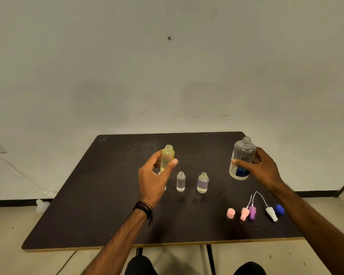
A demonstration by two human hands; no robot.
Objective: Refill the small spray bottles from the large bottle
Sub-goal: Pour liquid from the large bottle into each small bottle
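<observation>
Dark table [107,195]; left grip [153,175] pinching yellow bottle [167,157], right grip [264,167] clasping large bottle [242,155]

Both forearms are bare from where they enter at the near edge up to the hands; no sleeves show. The left hand [152,175] has a stack of thin dark cord bracelets [144,208] wound several times around the wrist, with a couple of loose cord ends hanging off toward the near side. The right hand [264,169] and its wrist carry no band, watch or ring that can be made out. The left thumbnail is short and plain. At the bottom edge, two dark rounded shapes, the person's knees in dark trousers [139,266], show.
</observation>
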